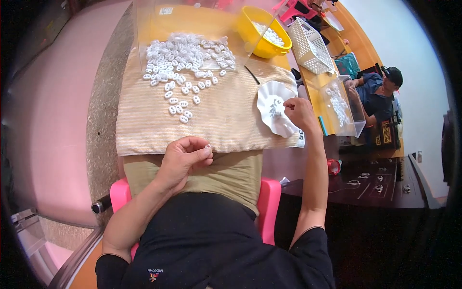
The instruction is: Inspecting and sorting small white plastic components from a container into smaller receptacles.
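Near the front edge of the striped towel (pixel 144 120), my left hand (pixel 184 156) pinches a small white plastic piece (pixel 208 146) between thumb and forefinger. My right hand (pixel 301 114) is at the right side of a white scalloped dish (pixel 269 94), its fingers drawn together. Whatever those fingertips hold, if anything, is too small to make out. Small grey parts (pixel 275 109) lie in the middle of the dish. Beyond my left hand, a heap of white oval two-hole plastic pieces (pixel 180 53) spreads over the towel, with several loose ones trailing toward me.
A thin black stick (pixel 251 75) lies beside the dish. Behind stand a clear panel (pixel 139 38), a yellow basin (pixel 248 36) of white pieces and a white perforated basket (pixel 308 45). At right, a person (pixel 378 96) sits by a clear bin (pixel 358 126) of white pieces.
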### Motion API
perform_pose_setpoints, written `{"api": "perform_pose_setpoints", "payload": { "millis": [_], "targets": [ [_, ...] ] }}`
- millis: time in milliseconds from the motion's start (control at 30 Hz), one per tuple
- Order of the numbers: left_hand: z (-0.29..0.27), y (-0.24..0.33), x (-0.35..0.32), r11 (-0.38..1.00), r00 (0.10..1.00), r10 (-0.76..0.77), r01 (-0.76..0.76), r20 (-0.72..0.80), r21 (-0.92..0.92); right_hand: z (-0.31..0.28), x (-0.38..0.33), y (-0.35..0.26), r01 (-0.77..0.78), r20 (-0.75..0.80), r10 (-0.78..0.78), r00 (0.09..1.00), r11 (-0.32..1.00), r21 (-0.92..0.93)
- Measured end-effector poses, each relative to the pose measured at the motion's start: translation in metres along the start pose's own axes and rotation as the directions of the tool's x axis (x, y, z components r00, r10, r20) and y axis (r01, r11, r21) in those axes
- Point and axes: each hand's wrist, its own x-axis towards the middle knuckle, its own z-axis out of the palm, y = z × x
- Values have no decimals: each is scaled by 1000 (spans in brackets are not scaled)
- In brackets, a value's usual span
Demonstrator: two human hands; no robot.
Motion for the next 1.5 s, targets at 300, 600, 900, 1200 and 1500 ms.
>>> {"api": "perform_pose_setpoints", "payload": {
  "millis": [300, 600, 900, 1200, 1500],
  "targets": [
    [-3, -2, 3, 1000, 999, -3, 3, -37, -6, 21, -51, -82, -96, 105, 27, 994, 662, 743],
    [-3, -3, 4, 997, 999, 33, -35, -34, -71, 53, -82, -157, -18, 128, -259, 957, 387, 922],
    [-4, -1, 2, 998, 1000, 13, -15, -21, -64, 66, -86, -173, -51, 112, -224, 968, 261, 964],
    [-5, -4, 3, 998, 1000, 26, -26, -1, -64, 68, -88, -179, 12, 59, -204, 977, 327, 945],
    [-7, -6, 4, 998, 999, 31, -30, 15, -62, 68, -87, -181, 47, 30, -214, 976, 346, 937]
  ]
}}
